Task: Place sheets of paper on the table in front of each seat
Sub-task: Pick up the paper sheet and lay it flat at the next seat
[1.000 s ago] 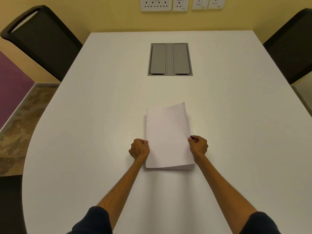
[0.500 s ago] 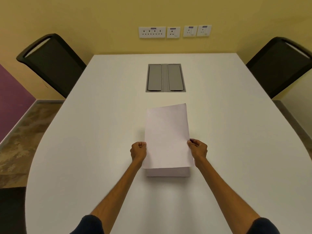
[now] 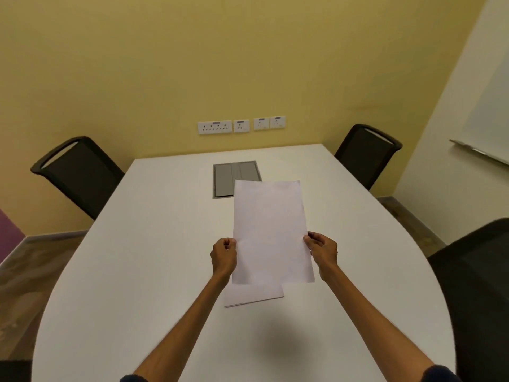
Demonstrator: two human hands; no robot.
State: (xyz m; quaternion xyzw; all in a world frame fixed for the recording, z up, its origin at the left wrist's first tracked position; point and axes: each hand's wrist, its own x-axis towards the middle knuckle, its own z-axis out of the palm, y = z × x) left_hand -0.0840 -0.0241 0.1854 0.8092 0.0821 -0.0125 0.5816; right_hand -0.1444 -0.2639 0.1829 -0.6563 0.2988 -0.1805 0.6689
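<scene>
I hold a white sheet of paper (image 3: 271,232) up above the white table (image 3: 154,244). My left hand (image 3: 223,256) pinches its left edge and my right hand (image 3: 321,250) pinches its right edge. Beneath it, a thin stack of paper (image 3: 254,295) lies flat on the table, mostly hidden by the raised sheet. Black chairs stand at the far left (image 3: 80,173), the far right (image 3: 367,154) and the near right (image 3: 479,285).
A grey cable hatch (image 3: 224,179) is set into the table beyond the sheet. Wall sockets (image 3: 241,125) sit on the yellow wall behind. A whiteboard ledge (image 3: 479,153) projects from the right wall.
Both hands have lifted the top sheet off the stack and raised it, leaving the stack on the table. The camera has tilted up, showing more of the wall and chairs.
</scene>
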